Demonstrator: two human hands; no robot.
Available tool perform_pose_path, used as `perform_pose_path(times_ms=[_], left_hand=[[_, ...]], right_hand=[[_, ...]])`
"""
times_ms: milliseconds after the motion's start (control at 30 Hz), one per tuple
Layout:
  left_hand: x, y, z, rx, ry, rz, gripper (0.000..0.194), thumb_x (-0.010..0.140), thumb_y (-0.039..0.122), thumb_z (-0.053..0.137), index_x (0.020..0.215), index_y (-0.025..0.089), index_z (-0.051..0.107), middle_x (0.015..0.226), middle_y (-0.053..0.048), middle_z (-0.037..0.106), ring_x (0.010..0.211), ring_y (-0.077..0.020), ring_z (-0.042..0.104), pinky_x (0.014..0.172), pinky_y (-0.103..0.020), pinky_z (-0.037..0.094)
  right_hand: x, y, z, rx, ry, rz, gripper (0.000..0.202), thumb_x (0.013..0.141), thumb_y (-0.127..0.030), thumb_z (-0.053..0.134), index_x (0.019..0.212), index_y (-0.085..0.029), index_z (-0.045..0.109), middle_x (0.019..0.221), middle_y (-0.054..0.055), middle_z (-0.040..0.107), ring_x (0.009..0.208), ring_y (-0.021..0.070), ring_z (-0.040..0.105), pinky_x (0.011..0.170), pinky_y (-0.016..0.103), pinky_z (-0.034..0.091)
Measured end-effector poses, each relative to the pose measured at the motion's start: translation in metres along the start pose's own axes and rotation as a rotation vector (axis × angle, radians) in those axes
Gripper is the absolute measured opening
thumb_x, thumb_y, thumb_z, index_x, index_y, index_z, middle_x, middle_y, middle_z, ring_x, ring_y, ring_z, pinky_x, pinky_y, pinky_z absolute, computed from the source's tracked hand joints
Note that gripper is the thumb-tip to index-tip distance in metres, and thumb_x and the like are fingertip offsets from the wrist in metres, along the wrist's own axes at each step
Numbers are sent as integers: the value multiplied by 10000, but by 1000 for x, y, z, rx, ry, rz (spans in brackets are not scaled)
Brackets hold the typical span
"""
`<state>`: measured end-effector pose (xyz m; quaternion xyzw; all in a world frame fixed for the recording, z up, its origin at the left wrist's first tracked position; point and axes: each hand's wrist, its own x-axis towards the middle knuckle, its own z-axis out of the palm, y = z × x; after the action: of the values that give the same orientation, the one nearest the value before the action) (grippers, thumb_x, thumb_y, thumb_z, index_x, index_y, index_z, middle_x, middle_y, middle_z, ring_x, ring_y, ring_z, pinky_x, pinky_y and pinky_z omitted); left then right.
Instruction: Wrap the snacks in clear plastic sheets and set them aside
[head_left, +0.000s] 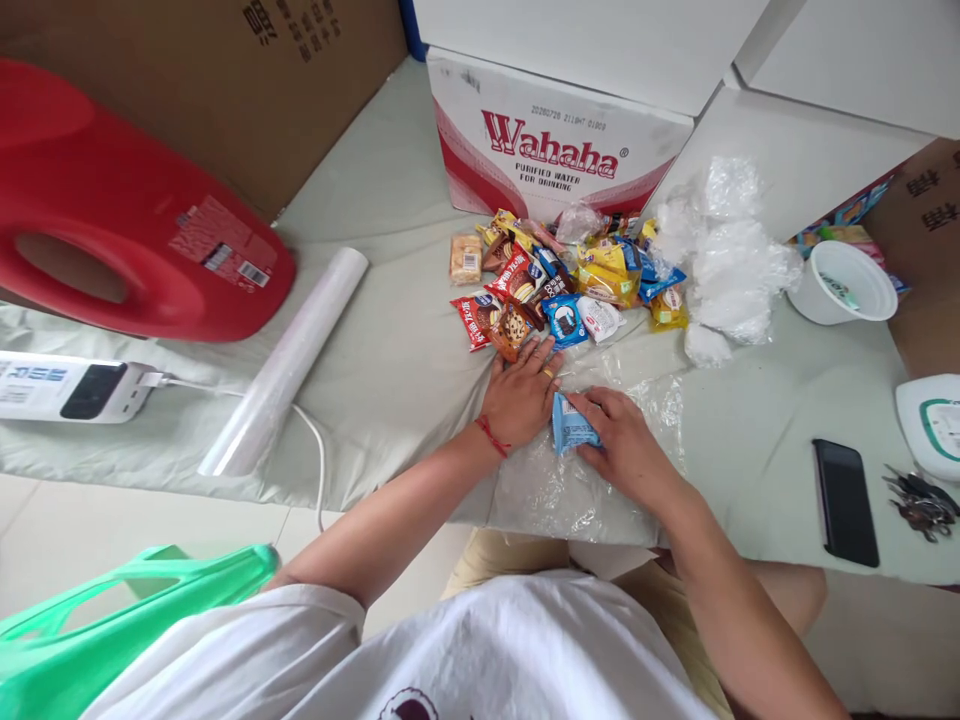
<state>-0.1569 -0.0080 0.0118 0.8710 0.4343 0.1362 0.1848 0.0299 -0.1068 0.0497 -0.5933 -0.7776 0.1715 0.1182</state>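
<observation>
My right hand (pixel 619 432) grips a light blue snack packet (pixel 574 425) over a sheet of clear plastic wrap (pixel 555 490) spread at the table's front edge. Just to its left, my left hand (pixel 521 388) lies flat with fingers stretched out, a red string round the wrist and a ring on one finger. Its fingertips reach the near side of a pile of wrapped snacks (pixel 517 275). In that pile are a blue round-biscuit packet (pixel 564 320), a white packet (pixel 600 318) and several yellow, red and brown ones.
Several plastic-wrapped bundles (pixel 731 270) sit right of the pile, beside a white tub (pixel 847 285). A roll of plastic wrap (pixel 285 360), a red jug (pixel 150 220) and a white power bank (pixel 75 388) lie left. A phone (pixel 846 503) and keys (pixel 921 503) lie right. Behind stands a Wahaha carton (pixel 555 140).
</observation>
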Motion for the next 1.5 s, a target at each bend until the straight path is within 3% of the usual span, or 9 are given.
perform_pose_path(times_ms=[133, 267, 500, 667, 867, 1033, 1167, 1333, 1500], left_hand=[[1, -2, -1, -49, 11, -30, 469, 1073, 304, 355, 1477, 227, 580, 1664, -85, 424, 1540, -288, 395, 1243, -579, 295], [3, -6, -4, -114, 14, -58, 470, 1065, 277, 361, 1479, 224, 576, 1666, -86, 420, 1536, -267, 405, 1241, -549, 331], [6, -21, -14, -356, 90, -17, 468, 1019, 246, 440, 1448, 182, 617, 1651, -83, 444, 1505, -238, 458, 1260, -454, 384], [4, -31, -23, -484, 94, 27, 383, 1013, 293, 480, 1293, 245, 736, 1543, -36, 582, 1539, -234, 410, 1273, -516, 368], [-8, -30, -42, -480, 93, 119, 338, 997, 287, 485, 1166, 267, 776, 1465, -37, 653, 1515, -252, 447, 1230, -560, 415], [-46, -23, -52, -403, 221, 167, 423, 893, 131, 449, 1149, 268, 757, 1333, -52, 737, 1474, -236, 484, 1213, -544, 412], [-87, -11, -47, -257, 71, 316, 658, 752, 109, 508, 1351, 326, 673, 1416, -18, 690, 1530, -276, 408, 1279, -615, 238], [-106, -1, -29, -163, -36, 433, 549, 924, 293, 623, 1467, 353, 576, 1452, -52, 664, 1572, -326, 333, 1273, -676, -84], [-89, -11, -30, -202, 33, 222, 259, 1038, 364, 517, 1057, 300, 768, 975, -29, 808, 1382, -263, 589, 1290, -613, -80]], right_hand=[[-16, 1, -8, 48, 64, -32, 721, 957, -317, 657, 1616, -308, 363, 1553, 137, 461, 1475, 350, 394, 1191, 610, 389], [-61, -15, -26, 87, 179, -106, 647, 979, -319, 652, 1576, -334, 404, 1417, 132, 555, 1373, 324, 506, 1121, 549, 489], [-115, -19, 22, -74, 253, -128, 441, 947, -171, 663, 1365, -312, 639, 1297, 101, 654, 1264, 309, 570, 1028, 557, 575], [-93, -17, 11, 50, 393, -97, 293, 958, -139, 606, 1142, -313, 752, 1248, 89, 657, 1170, 274, 601, 925, 473, 602], [-37, -6, -36, 256, 193, 10, 230, 1015, -277, 534, 1070, -257, 756, 1133, 83, 657, 978, 196, 672, 851, 349, 578], [0, 7, -41, 284, 38, 108, 229, 984, -290, 540, 985, -210, 754, 923, 55, 670, 736, 153, 627, 685, 289, 488], [13, 8, -36, 276, -20, 180, 215, 955, -299, 532, 913, -202, 719, 851, 42, 665, 728, 164, 607, 668, 279, 443], [16, 9, -33, 315, -40, 194, 208, 934, -329, 528, 893, -200, 687, 818, 37, 668, 727, 170, 598, 675, 279, 432], [16, 14, -33, 444, -78, 242, 250, 924, -416, 562, 878, -201, 680, 735, 8, 640, 651, 151, 532, 621, 265, 392]])
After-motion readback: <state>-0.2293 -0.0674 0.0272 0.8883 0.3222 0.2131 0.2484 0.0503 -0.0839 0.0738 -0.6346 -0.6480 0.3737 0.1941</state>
